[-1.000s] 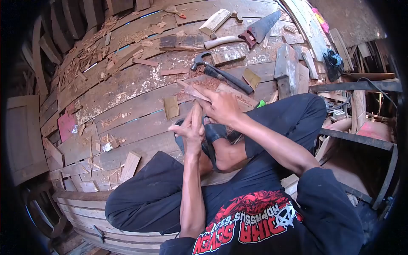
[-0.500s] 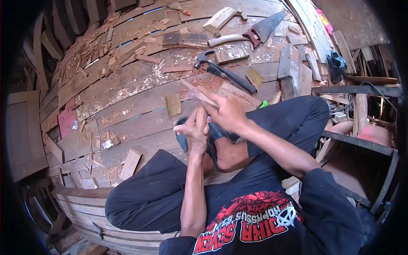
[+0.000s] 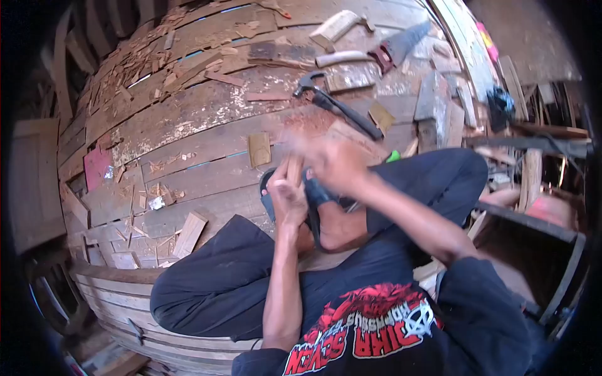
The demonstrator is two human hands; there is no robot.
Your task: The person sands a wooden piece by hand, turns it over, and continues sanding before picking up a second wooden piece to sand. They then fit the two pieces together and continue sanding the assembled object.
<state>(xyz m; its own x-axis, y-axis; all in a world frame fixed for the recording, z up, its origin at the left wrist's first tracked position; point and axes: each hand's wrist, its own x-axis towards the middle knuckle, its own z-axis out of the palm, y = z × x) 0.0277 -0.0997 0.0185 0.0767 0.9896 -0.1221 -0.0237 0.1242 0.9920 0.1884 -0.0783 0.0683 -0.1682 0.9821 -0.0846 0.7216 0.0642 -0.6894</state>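
Observation:
My left hand (image 3: 288,200) is wrapped round a smooth, rounded wooden stick (image 3: 294,170) that points up and away from me, above my sandalled feet. Close beside its upper end is my right hand (image 3: 342,166), closed and smeared by motion. A flat, pale strip (image 3: 293,143) sticks out of the right hand's fingers, too blurred to tell its kind. Past the hands, a claw hammer (image 3: 338,106) lies on the plank floor near a heap of reddish sawdust (image 3: 307,123). Tan squares of what looks like sandpaper (image 3: 259,150) lie nearby.
A handsaw (image 3: 401,47), a curved pale piece of wood (image 3: 342,59) and several wood blocks (image 3: 350,79) lie farther off. Shavings and offcuts (image 3: 191,233) litter the plank floor (image 3: 194,147). At the right stands a dark-edged frame (image 3: 533,219).
The right hand, with its strip, has shifted slightly and is now blurred. The left hand still grips the stick, its thumb now closer in. The whole view has tilted a little.

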